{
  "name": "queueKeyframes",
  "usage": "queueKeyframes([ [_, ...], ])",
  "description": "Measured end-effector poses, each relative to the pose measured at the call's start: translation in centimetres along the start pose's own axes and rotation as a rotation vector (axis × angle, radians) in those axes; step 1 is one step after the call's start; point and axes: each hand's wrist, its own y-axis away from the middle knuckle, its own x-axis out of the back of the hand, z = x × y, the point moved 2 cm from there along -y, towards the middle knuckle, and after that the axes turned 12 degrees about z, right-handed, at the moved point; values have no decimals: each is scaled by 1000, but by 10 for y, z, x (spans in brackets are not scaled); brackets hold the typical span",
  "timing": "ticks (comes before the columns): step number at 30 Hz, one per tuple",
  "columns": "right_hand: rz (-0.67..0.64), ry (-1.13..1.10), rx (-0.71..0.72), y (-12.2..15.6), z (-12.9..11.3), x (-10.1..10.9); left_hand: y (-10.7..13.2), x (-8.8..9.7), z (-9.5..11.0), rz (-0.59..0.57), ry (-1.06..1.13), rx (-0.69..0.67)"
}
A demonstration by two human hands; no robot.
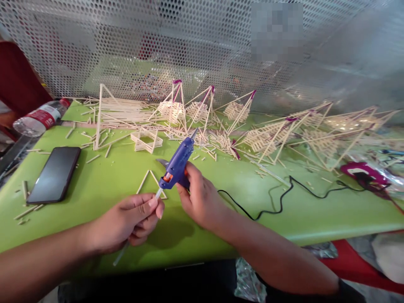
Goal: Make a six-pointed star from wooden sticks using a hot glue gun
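Observation:
My right hand [198, 198] is wrapped round the grip of a blue glue gun [177, 162], whose nozzle points up and away over the green table [104, 176]. My left hand [132, 221] pinches a clear glue stick [123, 252] whose front end sits at the back of the gun; its free end sticks out below my fist. A small triangle of wooden sticks [148, 179] lies flat on the table just behind my hands. The gun's black cord [284, 198] trails off to the right.
A black phone [55, 174] lies at the left, with a plastic water bottle [41, 118] behind it. Several stick frames and a stick star [147, 141] crowd the back of the table. A perforated screen [126, 46] stands behind. A magenta object [362, 172] lies at the right.

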Motion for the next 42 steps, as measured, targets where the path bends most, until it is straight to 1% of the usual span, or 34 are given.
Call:
queueKeyframes([
  [14, -29, 50, 29, 0, -2, 2, 0, -1, 2, 26, -19, 11],
  [18, -35, 23, 19, 0, -2, 3, 0, -1, 2, 23, -16, 5],
  [21, -48, 1, -14, 0, -1, 2, 0, -2, 3, 7, -8, -6],
  [24, -70, -69, -99, 1, -2, 0, 0, -2, 5, -18, -1, -26],
  [28, -113, -247, -262, 0, 3, -3, 1, -1, 6, -92, -3, -102],
  [30, -76, -353, -369, -4, 10, -5, 1, 0, 4, -142, -16, -125],
  [32, -11, -447, -516, -8, 21, -5, 3, 2, 2, -204, -47, -128],
  [34, 34, -537, -679, -14, 34, -3, 8, 0, 0, -255, -134, -147],
  [35, 40, -591, -741, -16, 39, -1, 11, -2, 0, -261, -209, -164],
  [36, 35, -628, -774, -19, 43, 2, 14, -4, 1, -248, -301, -189],
  [38, -3, -694, -800, -24, 48, 8, 20, -10, 6, -219, -515, -262],
  [40, -58, -746, -815, -26, 49, 11, 25, -16, 14, -239, -734, -374],
  [42, -110, -791, -839, -26, 47, 13, 28, -15, 25, -261, -951, -514],
])
